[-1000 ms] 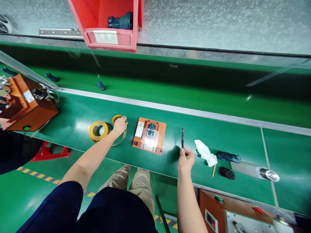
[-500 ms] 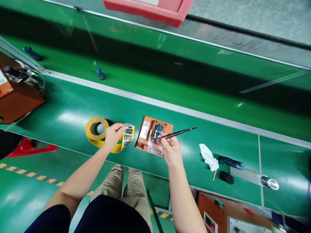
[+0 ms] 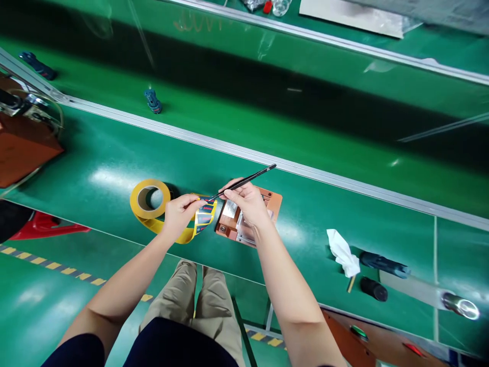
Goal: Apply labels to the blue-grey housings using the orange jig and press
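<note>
My left hand pinches the loose end of a yellow label strip, which bears dark stickers with red print. The strip curls back to its roll, standing on the bench to the left. In my right hand is a pair of black tweezers, held like a pen. Their tips meet the top edge of the strip, right beside my left fingertips; whether they grip a label I cannot tell. Partly hidden under my right hand lies an orange-brown fixture with a clear plate.
On the right lie a crumpled white cloth, a dark blue tool body, a black cylinder and a shiny metal cup. An orange machine stands far left. Beyond the metal rail sit two small blue tool parts.
My right hand has moved left with the tweezers, from over the fixture to the label strip. My left hand stays on the strip. The view has shifted slightly.
</note>
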`<action>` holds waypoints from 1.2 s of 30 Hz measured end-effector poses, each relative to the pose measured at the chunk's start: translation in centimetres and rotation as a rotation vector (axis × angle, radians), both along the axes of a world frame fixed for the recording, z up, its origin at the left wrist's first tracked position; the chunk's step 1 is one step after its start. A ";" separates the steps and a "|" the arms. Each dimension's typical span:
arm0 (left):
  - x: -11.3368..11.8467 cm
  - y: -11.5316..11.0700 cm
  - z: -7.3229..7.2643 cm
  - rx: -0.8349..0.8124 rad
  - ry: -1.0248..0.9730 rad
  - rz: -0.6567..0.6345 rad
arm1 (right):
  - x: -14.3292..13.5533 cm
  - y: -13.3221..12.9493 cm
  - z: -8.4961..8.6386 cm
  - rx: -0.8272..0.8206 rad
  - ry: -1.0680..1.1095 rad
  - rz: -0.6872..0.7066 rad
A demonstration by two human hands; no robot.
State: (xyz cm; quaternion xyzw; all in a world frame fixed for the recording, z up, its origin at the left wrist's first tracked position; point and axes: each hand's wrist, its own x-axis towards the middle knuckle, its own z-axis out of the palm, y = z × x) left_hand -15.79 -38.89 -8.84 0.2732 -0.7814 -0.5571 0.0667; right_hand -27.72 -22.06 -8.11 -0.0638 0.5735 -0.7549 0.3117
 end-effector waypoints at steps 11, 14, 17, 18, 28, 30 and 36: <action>-6.4 1.8 -1.1 -0.859 -0.349 -0.386 | -0.3 9.5 -0.8 0.153 0.181 -0.254; -7.1 2.4 -1.3 -0.961 -0.443 -0.455 | -0.1 12.4 -1.4 0.184 0.191 -0.267; -6.2 2.5 -0.9 -0.996 -0.353 -0.430 | -0.1 13.9 -2.4 0.199 0.211 -0.265; -5.7 2.6 -0.7 -1.013 -0.278 -0.398 | -0.1 14.2 -2.7 0.200 0.216 -0.257; 1.5 11.1 -3.2 -0.786 0.319 -0.903 | -0.3 14.5 -3.9 0.161 0.250 -0.230; 2.2 11.9 -4.0 -0.785 0.281 -0.907 | -0.2 14.4 -4.0 0.162 0.256 -0.225; 2.3 11.8 -4.4 -0.805 0.279 -0.891 | -0.3 14.5 -4.5 0.173 0.282 -0.223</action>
